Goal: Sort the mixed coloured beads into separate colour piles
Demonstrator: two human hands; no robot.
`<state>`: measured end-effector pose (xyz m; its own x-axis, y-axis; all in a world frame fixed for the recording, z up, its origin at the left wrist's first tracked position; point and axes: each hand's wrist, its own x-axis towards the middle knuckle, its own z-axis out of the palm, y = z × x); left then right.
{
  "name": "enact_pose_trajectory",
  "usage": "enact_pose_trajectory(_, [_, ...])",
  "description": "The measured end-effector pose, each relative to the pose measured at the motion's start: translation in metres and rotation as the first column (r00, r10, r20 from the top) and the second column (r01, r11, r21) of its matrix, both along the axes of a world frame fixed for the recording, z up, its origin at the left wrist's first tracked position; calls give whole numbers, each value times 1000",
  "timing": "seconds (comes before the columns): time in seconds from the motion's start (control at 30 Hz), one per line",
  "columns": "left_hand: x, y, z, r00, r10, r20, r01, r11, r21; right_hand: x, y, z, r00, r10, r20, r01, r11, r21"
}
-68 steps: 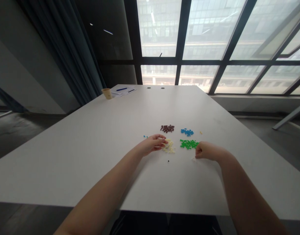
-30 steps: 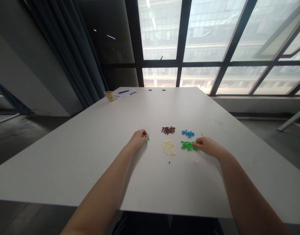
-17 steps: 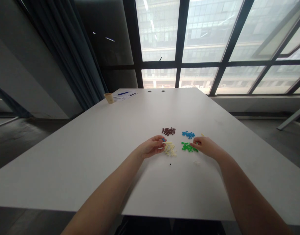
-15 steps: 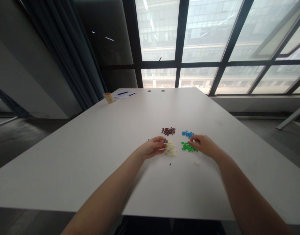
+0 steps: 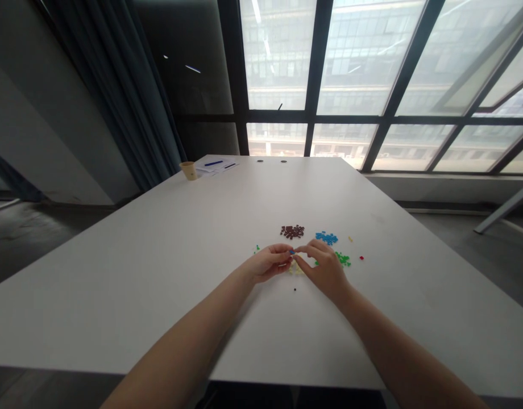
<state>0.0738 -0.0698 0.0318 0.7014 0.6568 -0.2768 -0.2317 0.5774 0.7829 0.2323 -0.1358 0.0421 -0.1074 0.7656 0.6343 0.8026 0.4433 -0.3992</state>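
My left hand (image 5: 270,263) pinches a small blue brick-like piece (image 5: 291,251) between thumb and fingertips. My right hand (image 5: 325,267) has come up against it from the other side, index finger and thumb close together at the piece; whether something tiny sits between them I cannot make out. Beneath the hands lies a pile of pale yellow pieces (image 5: 296,269), partly covered. Green pieces (image 5: 343,259) show around the right hand, which hides part of their pile. A blue pile (image 5: 327,237) lies just beyond it, and a dark brown pile (image 5: 292,232) farther left.
Small green bits (image 5: 257,249) lie left of the hands. A red piece (image 5: 361,258) and a yellow-orange one (image 5: 350,239) are at the right, a black dot-like piece (image 5: 294,289) nearer me. A paper cup (image 5: 189,170) and papers with pens (image 5: 219,166) stand far left on the white table (image 5: 159,272).
My right hand has moved left from the blue and green piles to the blue piece in my left hand. The left hand has stayed nearly in place.
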Motion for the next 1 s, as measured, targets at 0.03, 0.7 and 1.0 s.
enact_pose_trajectory(0.03, [1, -1, 0, 1000, -2, 0, 2, 1000, 0, -1, 1, -1, 1000, -3, 4, 3, 1000, 0])
enact_pose_trajectory(0.7, [-46, 55, -13, 477, 805, -353, 164, 314, 935, 102, 33, -25, 752, -526, 396, 658, 577, -483])
enact_pose_trajectory(1.0, [-50, 69, -45, 462, 872, -163, -134, 250, 959, 104, 36, -34, 752, -558, 351, 658, 599, -457])
